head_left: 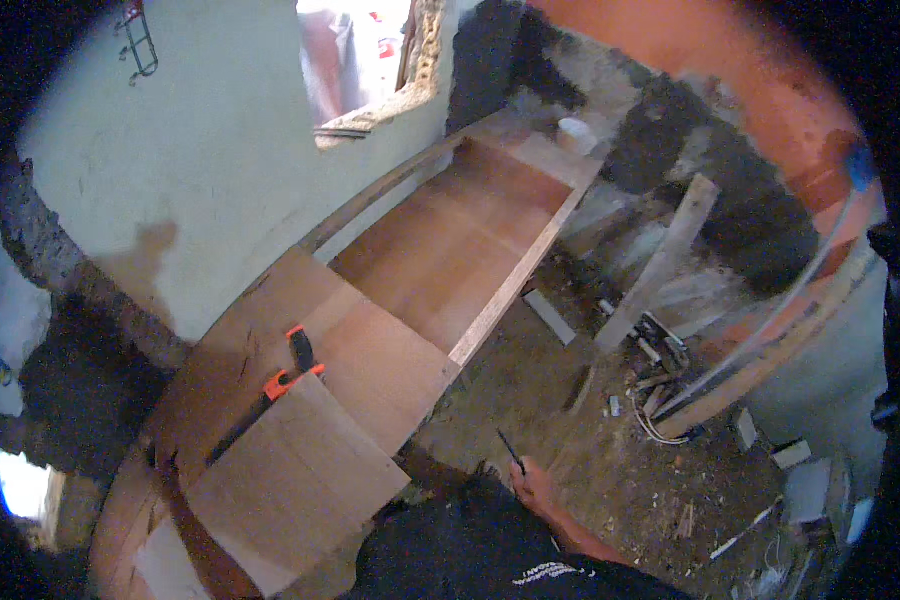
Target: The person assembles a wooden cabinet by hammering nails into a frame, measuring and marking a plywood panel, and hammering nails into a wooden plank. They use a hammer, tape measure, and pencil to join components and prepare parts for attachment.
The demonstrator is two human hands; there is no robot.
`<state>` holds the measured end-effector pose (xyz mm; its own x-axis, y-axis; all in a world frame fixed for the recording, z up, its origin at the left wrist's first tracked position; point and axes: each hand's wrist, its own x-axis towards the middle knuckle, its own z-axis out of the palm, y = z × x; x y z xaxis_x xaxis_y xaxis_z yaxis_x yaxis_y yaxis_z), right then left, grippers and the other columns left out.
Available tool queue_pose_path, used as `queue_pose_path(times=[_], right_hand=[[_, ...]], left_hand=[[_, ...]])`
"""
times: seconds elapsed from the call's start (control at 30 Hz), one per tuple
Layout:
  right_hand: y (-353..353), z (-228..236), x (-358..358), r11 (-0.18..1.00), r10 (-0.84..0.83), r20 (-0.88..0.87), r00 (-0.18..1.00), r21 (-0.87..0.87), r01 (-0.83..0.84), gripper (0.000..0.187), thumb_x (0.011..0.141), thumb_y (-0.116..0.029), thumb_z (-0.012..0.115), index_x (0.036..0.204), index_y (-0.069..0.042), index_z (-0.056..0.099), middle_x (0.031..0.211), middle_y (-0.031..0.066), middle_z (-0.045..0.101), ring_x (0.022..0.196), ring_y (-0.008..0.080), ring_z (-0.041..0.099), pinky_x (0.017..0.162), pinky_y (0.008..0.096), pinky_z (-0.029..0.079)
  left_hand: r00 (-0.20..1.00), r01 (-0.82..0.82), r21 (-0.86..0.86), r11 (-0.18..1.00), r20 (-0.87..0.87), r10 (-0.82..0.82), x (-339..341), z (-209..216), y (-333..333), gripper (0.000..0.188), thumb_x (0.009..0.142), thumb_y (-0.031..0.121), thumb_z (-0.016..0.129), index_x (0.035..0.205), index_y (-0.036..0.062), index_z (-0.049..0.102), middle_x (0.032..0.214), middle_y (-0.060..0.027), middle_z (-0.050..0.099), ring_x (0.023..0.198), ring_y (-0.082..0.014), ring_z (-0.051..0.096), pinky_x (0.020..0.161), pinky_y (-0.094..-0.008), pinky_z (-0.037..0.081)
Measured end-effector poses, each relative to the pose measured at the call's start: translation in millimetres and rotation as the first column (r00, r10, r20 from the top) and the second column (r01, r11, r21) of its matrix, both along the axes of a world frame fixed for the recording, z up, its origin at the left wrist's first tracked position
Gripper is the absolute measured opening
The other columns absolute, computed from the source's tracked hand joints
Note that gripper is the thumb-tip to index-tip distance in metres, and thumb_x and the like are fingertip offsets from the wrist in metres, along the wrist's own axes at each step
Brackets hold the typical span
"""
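Observation:
My right hand (533, 483), low and right of centre, is closed around a slim dark pencil-like stick (510, 450), whose tip points up and left. Off to the left, a dark shape that looks like my left hand (164, 460) lies in shadow on the wooden sheet, near the far end of a handsaw. Its fingers are too dark to make out. The handsaw (288, 374) has an orange and black handle and lies flat. Beside it is a loose rectangular wood panel (300, 480), which overhangs the sheet's near edge.
A long shallow wooden box frame (500, 290) stretches beyond the sheet (370, 350) along the wall. A white tub (574, 131) stands at its far end. A tilted plank (660, 260), a long pole (780, 340) and scattered offcuts (792, 455) occupy the dirt floor at right.

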<state>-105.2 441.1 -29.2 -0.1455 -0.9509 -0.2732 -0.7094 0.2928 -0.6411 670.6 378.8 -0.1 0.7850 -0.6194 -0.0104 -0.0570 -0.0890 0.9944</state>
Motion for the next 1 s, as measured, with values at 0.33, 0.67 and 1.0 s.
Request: queue_pose_path(times=[0.33, 0.67, 1.0], right_hand=[[-135.3, 76.7, -8.8, 0.923, 0.363, 0.452, 0.815, -0.295, -0.247, 0.038, 0.095, -0.040, 0.066, 0.104, -0.002, 0.070, 0.087, 0.0131, 0.071, 0.080, 0.0212, 0.066, 0.072, 0.0381, 0.051], [-166.3, 112.0, -33.9, 0.823, 0.369, 0.726, 0.580, 0.035, -0.567, 0.040, 0.097, -0.041, 0.066, 0.099, -0.001, 0.071, 0.085, 0.0052, 0.068, 0.077, 0.0143, 0.060, 0.069, 0.0326, 0.049], [-216.9, 110.2, -43.9, 0.925, 0.240, 0.570, 0.786, 0.112, -0.364, 0.040, 0.096, -0.041, 0.067, 0.092, -0.001, 0.068, 0.082, 0.0080, 0.067, 0.077, 0.0154, 0.061, 0.070, 0.0333, 0.050]], left_hand=[[0.132, 0.452, -0.418, 0.788, -0.842, -0.523, -507.5, 87.6, -24.2, 0.059, 0.081, 0.031, 0.055, 0.133, 0.0027, 0.054, 0.113, -0.0251, 0.065, 0.105, -0.0444, 0.064, 0.083, -0.0637, 0.057], [0.447, 0.867, 0.221, 0.447, -0.742, -0.499, -596.6, 82.7, -33.2, 0.039, 0.087, 0.024, 0.044, 0.110, 0.0010, 0.065, 0.095, -0.0109, 0.069, 0.082, -0.0192, 0.065, 0.076, -0.0310, 0.053], [0.182, 0.983, 0.066, 0.170, -0.397, -0.900, -620.8, 73.4, -114.0, 0.062, 0.085, 0.037, 0.071, 0.134, 0.0018, 0.055, 0.119, -0.0060, 0.062, 0.111, -0.0167, 0.055, 0.099, -0.0327, 0.043]])
